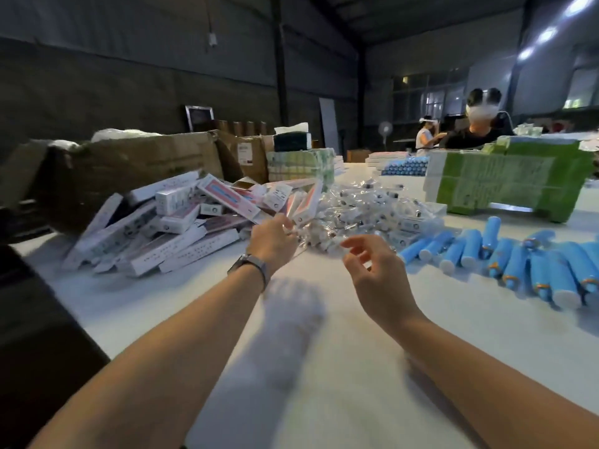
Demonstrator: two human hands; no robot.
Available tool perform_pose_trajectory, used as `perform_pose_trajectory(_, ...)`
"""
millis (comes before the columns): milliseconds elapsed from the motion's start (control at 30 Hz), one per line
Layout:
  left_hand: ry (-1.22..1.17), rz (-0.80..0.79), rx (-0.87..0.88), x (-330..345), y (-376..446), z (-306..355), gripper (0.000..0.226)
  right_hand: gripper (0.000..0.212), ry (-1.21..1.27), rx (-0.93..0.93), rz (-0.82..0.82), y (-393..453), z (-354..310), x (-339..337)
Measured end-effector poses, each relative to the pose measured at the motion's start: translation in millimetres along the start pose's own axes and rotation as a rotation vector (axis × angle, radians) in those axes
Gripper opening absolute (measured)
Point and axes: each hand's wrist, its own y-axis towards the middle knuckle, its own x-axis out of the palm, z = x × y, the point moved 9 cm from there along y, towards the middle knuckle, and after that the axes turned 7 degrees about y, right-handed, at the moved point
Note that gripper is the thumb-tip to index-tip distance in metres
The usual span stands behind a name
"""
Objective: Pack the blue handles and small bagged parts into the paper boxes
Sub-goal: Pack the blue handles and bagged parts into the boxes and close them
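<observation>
While your left hand (274, 241) pinches at the near edge of the small bagged parts (359, 209), no box is in hand, so you look to be at the start of a pack cycle, not the end of one. Its fingers curl around what looks like a clear bag; motion blur keeps me from saying more. Your right hand (372, 270) hovers just beside the same pile, fingers loosely spread, holding nothing.

The bagged parts lie heaped mid-desk. The blue handles (505, 257) lie in a loose row to the right of them, all unpacked as far as you can see. The paper boxes (168, 222) are piled on the left against a big cardboard carton (129, 170); I cannot tell which are filled and which empty. Judging by the heaps, most of the job is left.

Further out on the white desk (324, 351): a green-wrapped stack (505, 183) at far right, and another person (479, 124) seated behind it.
</observation>
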Motion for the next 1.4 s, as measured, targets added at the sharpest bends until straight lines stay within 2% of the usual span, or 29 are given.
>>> perform_pose_trajectory(67, 0.248, 0.009, -0.131, -10.8, 21.9, -51.0, 0.041, 0.023, 0.041, -0.01, -0.028, 1.1, -7.9, 7.1)
perform_pose_trajectory(133, 0.45, -0.031, -0.271, -17.0, 35.2, -101.4, 0.056, 0.02, 0.083, -0.033, -0.072, 1.9, -19.4, 16.3)
perform_pose_trajectory(267, 0.611, -0.077, -0.424, -21.3, 43.0, -166.1, 0.064, 0.014, 0.17, -0.07, -0.114, 11.5, -36.8, 23.1)
perform_pose_trajectory(400, 0.964, -0.06, -0.292, -35.6, 43.5, -159.2, 0.053, 0.017, 0.19, -0.065, -0.138, 13.6, -37.3, 24.4)
perform_pose_trajectory(500, 1.083, -0.113, -0.091, -44.2, 43.4, -136.6, 0.046, 0.019, 0.199, -0.059, -0.128, 14.8, -37.7, 20.4)
perform_pose_trajectory(600, 1.166, -0.098, 0.107, -45.8, 38.0, -112.7, 0.04, 0.02, 0.215, -0.073, -0.118, 18.3, -42.6, 14.3)
perform_pose_trajectory(733, 1.06, 0.029, 0.257, -52.7, 35.5, -83.2, 0.058, 0.018, 0.267, -0.078, -0.1, 24.7, -48.8, 5.9)
perform_pose_trajectory(800, 0.966, -0.093, 0.185, -55.3, 36.9, -87.2, 0.061, 0.015, 0.278, -0.065, -0.066, 27.9, -49.2, -3.3)
perform_pose_trajectory(867, 0.818, -0.324, -0.013, -50.5, 28.0, -118.1, 0.048, 0.015, 0.279, -0.05, -0.044, 25.3, -49.8, -8.0)
perform_pose_trajectory(933, 0.612, -0.399, -0.097, -33.8, 20.6, -139.9, 0.037, 0.019, 0.265, -0.062, -0.031, 21.6, -49.0, -14.5)
perform_pose_trajectory(1000, 0.473, -0.435, -0.117, -20.9, 12.0, -144.1, 0.038, 0.019, 0.263, -0.065, -0.037, 20.5, -47.2, -16.5)
perform_pose_trajectory(1100, 0.549, -0.512, -0.067, -15.5, 0.7, -126.3, 0.067, 0.015, 0.262, -0.049, -0.042, 23.4, -44.2, -17.1)
perform_pose_trajectory(1267, 0.589, -0.552, 0.125, -6.4, -15.0, -71.5, 0.085, 0.014, 0.266, -0.057, -0.045, 28.3, -42.1, -19.3)
perform_pose_trajectory(1400, 0.531, -0.592, 0.171, 11.5, -34.1, -51.6, 0.107, 0.014, 0.256, -0.051, -0.039, 30.6, -41.2, -19.8)
